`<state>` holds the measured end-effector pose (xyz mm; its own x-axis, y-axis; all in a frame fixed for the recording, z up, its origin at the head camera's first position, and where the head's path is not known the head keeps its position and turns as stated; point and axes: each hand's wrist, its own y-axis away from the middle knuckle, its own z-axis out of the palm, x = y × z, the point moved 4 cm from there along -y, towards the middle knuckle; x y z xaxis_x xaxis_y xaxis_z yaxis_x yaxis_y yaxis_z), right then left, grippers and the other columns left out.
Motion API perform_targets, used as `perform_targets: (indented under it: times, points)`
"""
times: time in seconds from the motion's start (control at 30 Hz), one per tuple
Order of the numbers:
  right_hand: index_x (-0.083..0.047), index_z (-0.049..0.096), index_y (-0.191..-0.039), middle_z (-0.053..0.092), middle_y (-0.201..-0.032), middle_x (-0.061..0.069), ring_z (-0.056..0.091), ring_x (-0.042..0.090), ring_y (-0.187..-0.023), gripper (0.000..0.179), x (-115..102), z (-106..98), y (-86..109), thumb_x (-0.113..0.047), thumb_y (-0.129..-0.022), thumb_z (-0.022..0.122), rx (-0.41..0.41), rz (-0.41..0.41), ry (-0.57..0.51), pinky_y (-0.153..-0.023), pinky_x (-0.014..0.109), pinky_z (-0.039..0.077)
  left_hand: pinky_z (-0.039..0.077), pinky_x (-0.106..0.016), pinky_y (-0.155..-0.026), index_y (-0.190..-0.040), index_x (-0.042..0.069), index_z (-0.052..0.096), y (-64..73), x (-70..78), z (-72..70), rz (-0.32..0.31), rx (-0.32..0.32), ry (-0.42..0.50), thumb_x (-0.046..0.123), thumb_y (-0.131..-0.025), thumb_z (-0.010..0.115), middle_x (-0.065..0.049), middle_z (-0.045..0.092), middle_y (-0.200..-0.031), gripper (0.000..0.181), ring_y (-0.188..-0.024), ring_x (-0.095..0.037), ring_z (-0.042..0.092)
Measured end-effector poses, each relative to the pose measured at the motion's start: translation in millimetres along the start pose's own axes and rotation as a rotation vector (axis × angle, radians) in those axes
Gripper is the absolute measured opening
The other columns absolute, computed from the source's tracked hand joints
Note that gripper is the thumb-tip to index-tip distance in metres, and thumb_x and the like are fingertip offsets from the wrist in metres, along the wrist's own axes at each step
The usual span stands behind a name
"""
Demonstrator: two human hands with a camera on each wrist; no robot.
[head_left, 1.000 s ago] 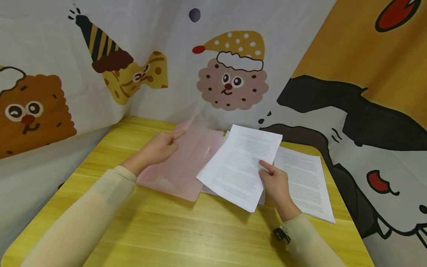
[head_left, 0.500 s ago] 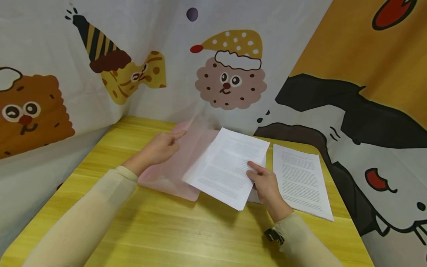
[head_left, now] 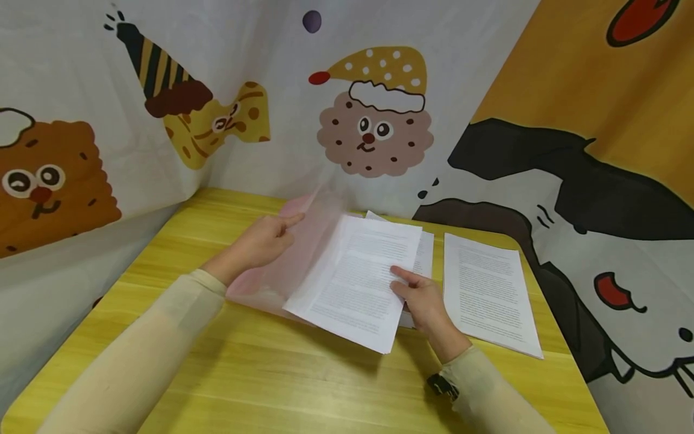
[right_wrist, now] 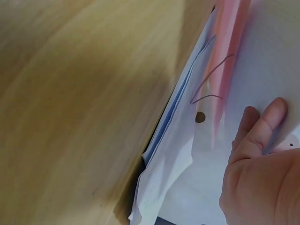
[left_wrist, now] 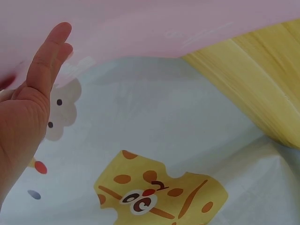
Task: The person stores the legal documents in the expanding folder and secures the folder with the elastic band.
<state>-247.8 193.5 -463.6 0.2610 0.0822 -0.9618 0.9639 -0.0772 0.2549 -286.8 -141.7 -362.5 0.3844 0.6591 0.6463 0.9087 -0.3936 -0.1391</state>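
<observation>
From where I stand, the left hand (head_left: 262, 241) is on the left side of the table (head_left: 260, 367), its index finger straight against the raised flap of a pink folder (head_left: 282, 265); whether the thumb pinches anything, I can't tell. I'd want that flap lifted well away from the back half, since a narrow gap would likely snag the paper.

Just right of the flap, a few printed sheets (head_left: 352, 283) tilt up off the table. Their left edge looks hazy where it meets the flap, and how far it goes in is unclear. The sheets would best be level and square to the fold, eased leftward so the corners don't buckle.

The right hand (head_left: 425, 301) grips those sheets by their right edge, fingers close together; a light, flat hold should spare them a crease. More paper (head_left: 425, 250) lies beneath, and farther right a neat stack (head_left: 485, 289) lies apart from everything else.
</observation>
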Motion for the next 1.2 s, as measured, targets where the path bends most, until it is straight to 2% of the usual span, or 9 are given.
perform_targets:
  times: [0.03, 0.07, 0.23, 0.43, 0.63, 0.8, 1.0, 1.07, 1.2]
  points:
    - [-0.010, 0.063, -0.134, 0.060, -0.129, 0.018, 0.069, 0.012, -0.088, 0.043, 0, 1, 0.0, -0.005, -0.091, 0.065, -0.005, 0.001, 0.003, -0.070, 0.027, 0.059, 0.028, -0.022, -0.041, -0.150, 0.009, 0.043, -0.1, -0.3, 0.5, -0.003, -0.006, -0.001, 0.010, -0.096, 0.048, 0.007, 0.029, -0.052, 0.054, -0.043, -0.009, 0.025]
    - [-0.010, 0.063, -0.134, 0.060, -0.129, 0.018, 0.069, 0.012, -0.088, 0.043, 0, 1, -0.3, -0.006, -0.092, 0.065, -0.005, 0.003, 0.005, -0.070, 0.027, 0.059, 0.028, -0.022, -0.041, -0.150, 0.009, 0.042, -0.2, -0.7, 0.9, -0.003, -0.007, -0.002, 0.009, -0.096, 0.048, 0.007, 0.028, -0.052, 0.054, -0.043, -0.009, 0.025]
    - [-0.010, 0.062, -0.135, 0.060, -0.130, 0.020, 0.069, 0.012, -0.087, 0.043, -2, 3, -0.5, -0.006, -0.092, 0.064, 0.012, 0.001, 0.008, -0.069, 0.026, 0.058, 0.027, -0.022, -0.041, -0.150, 0.010, 0.042, 0.7, 0.8, 1.1, 0.002, -0.005, -0.003, 0.009, -0.095, 0.047, 0.009, 0.027, -0.051, 0.055, -0.043, -0.009, 0.024]
    - [-0.015, 0.064, -0.133, 0.063, -0.125, 0.016, 0.070, 0.015, -0.090, 0.040, -7, 10, -2.9, -0.011, -0.093, 0.065, -0.049, -0.016, 0.083, -0.071, 0.030, 0.059, 0.026, -0.021, -0.042, -0.149, 0.012, 0.044, 2.3, 2.1, 1.6, -0.005, -0.007, -0.009, 0.010, -0.095, 0.048, 0.008, 0.027, -0.052, 0.054, -0.044, -0.009, 0.024]
    - [-0.017, 0.065, -0.132, 0.065, -0.122, 0.015, 0.070, 0.015, -0.090, 0.038, -9, 17, -18.1, -0.012, -0.094, 0.064, -0.077, -0.039, 0.083, -0.071, 0.030, 0.059, 0.026, -0.021, -0.042, -0.149, 0.012, 0.044, 4.3, 3.8, 4.1, -0.012, -0.035, 0.013, 0.011, -0.096, 0.047, 0.008, 0.027, -0.052, 0.053, -0.044, -0.009, 0.024]
    - [-0.016, 0.068, -0.129, 0.064, -0.119, 0.014, 0.069, 0.013, -0.082, 0.037, -9, 39, -34.0, -0.011, -0.092, 0.066, -0.091, -0.050, 0.086, -0.067, 0.029, 0.059, 0.028, -0.021, -0.043, -0.149, 0.015, 0.046, 3.7, 8.9, 7.2, -0.009, -0.026, 0.001, 0.012, -0.096, 0.048, 0.007, 0.028, -0.054, 0.053, -0.045, -0.009, 0.025]
    - [-0.019, 0.071, -0.124, 0.053, -0.083, 0.000, 0.051, 0.007, -0.057, 0.035, -12, 72, -45.3, -0.013, -0.090, 0.069, -0.069, -0.082, 0.172, -0.052, 0.023, 0.047, 0.026, -0.021, -0.043, -0.148, 0.015, 0.046, 1.3, 16.8, 14.1, -0.003, -0.035, 0.016, 0.014, -0.095, 0.047, 0.008, 0.029, -0.053, 0.054, -0.044, -0.009, 0.025]
    - [-0.021, 0.070, -0.125, 0.049, -0.078, -0.001, 0.047, 0.008, -0.055, 0.036, -11, 77, -46.3, -0.016, -0.089, 0.070, -0.057, -0.069, 0.205, -0.051, 0.023, 0.044, 0.025, -0.021, -0.043, -0.148, 0.014, 0.046, 0.8, 17.1, 15.4, -0.003, -0.030, 0.017, 0.014, -0.095, 0.047, 0.008, 0.028, -0.052, 0.054, -0.044, -0.009, 0.025]
    - [-0.021, 0.067, -0.127, 0.055, -0.099, 0.001, 0.057, 0.013, -0.067, 0.037, -9, 73, -44.1, -0.016, -0.090, 0.069, -0.052, -0.013, 0.170, -0.060, 0.032, 0.056, 0.024, -0.020, -0.042, -0.149, 0.013, 0.044, -0.5, 16.4, 15.3, 0.002, -0.027, 0.016, 0.014, -0.096, 0.046, 0.008, 0.027, -0.051, 0.054, -0.043, -0.009, 0.023]
